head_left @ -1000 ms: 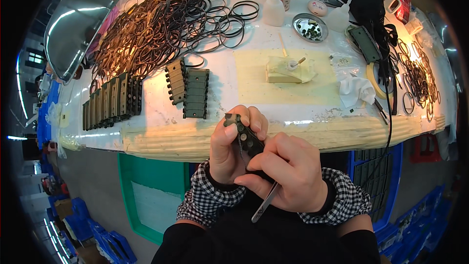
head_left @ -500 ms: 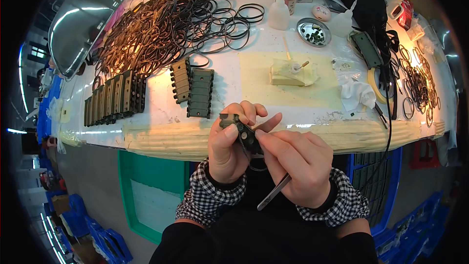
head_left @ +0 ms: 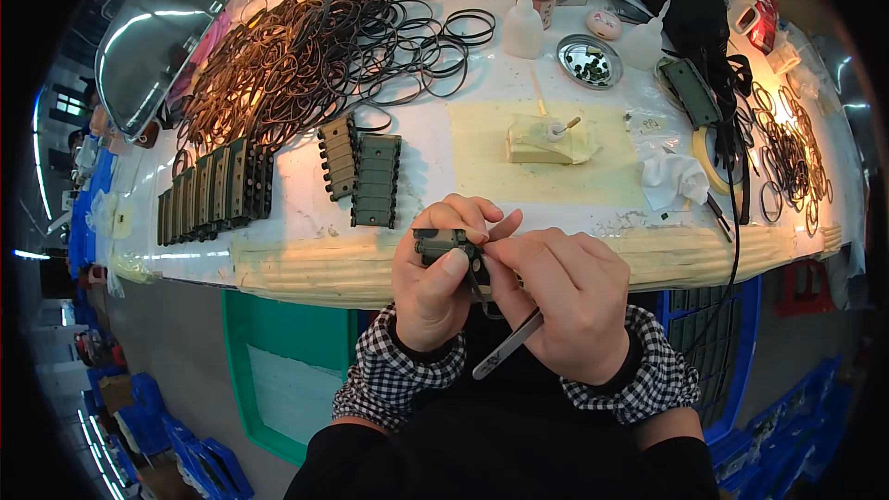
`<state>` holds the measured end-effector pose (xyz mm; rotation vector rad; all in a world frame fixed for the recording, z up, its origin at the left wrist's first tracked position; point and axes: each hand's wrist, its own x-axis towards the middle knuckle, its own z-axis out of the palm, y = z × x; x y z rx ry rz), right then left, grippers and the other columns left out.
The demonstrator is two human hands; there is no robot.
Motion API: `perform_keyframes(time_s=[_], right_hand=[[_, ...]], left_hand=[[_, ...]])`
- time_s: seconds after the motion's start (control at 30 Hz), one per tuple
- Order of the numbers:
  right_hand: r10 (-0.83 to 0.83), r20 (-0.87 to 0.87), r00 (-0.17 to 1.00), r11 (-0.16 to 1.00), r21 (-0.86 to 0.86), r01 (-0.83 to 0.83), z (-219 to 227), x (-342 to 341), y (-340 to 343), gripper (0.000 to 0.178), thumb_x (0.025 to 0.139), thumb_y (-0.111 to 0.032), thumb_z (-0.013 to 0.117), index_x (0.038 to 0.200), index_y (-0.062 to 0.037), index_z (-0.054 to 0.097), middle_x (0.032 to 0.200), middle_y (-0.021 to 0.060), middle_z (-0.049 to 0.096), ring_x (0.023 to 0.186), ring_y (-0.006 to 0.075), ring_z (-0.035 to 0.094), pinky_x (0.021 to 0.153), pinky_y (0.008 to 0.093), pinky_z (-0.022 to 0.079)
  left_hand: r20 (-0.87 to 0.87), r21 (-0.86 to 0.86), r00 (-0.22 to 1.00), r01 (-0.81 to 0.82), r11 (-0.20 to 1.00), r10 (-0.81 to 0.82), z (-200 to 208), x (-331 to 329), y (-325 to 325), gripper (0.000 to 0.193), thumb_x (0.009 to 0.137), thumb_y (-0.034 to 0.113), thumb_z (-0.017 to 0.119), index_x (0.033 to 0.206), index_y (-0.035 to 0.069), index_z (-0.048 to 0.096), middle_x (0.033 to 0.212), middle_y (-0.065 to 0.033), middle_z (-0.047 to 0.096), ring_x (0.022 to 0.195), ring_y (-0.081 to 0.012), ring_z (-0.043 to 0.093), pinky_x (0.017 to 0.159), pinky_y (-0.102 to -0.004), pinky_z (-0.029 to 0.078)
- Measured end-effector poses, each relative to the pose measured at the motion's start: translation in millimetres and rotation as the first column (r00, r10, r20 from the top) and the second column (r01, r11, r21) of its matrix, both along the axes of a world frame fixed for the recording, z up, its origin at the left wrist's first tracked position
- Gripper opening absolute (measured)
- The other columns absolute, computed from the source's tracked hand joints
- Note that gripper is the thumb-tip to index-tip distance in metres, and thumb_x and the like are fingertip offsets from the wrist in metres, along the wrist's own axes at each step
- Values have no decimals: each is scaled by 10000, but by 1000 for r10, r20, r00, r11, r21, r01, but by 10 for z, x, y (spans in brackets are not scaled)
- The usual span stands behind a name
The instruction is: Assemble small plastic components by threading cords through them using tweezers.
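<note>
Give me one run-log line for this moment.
left hand: holds dark green part | right hand: holds metal tweezers, at part's edge | worktable: dark bands heaped

This place looks like a workshop: on the desk (head_left: 301, 199) there is a big heap of dark rings (head_left: 296, 56) in the upper left of the frame, a row of similar green parts (head_left: 213, 190) just below it, and a white squeeze bottle (head_left: 523, 31) at the upper middle; blue crates (head_left: 208, 454) stand on the floor (head_left: 185, 343) at lower left
</note>
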<state>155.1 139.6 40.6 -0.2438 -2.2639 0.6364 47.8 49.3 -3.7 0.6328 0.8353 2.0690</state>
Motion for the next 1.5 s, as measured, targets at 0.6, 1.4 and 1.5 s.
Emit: perform_keyframes(time_s=[0.6,1.4,1.5], right_hand=[[7,123,992,995,94,-18,30,25,23,164,720,-42,699,846,-27,594,706,63,547,546,215,550,498,297,437],[222,-55,974,903,-366,-227,-242,195,112,190,686,-41,770,859,-71,697,790,20,581,569,131,541,473,258,412],[266,-24,964,895,-366,-255,-208,152,168,192,694,-33,756,860,-70,667,804,23,571,584,162,559,484,274,429]], left_hand=[[274,49,951,134,990,-143,-109,-6,-12,253,824,247,617,922,32,526,964,-62,476,1038,-220,470,968,-373,396],[519,91,839,136,987,-164,-97,-187,-6,203,914,303,548,986,115,522,945,6,514,959,-157,521,937,-352,467],[563,136,804,139,981,-192,-96,-207,3,187,909,241,559,1017,89,541,960,-1,480,940,-147,496,903,-320,515]])
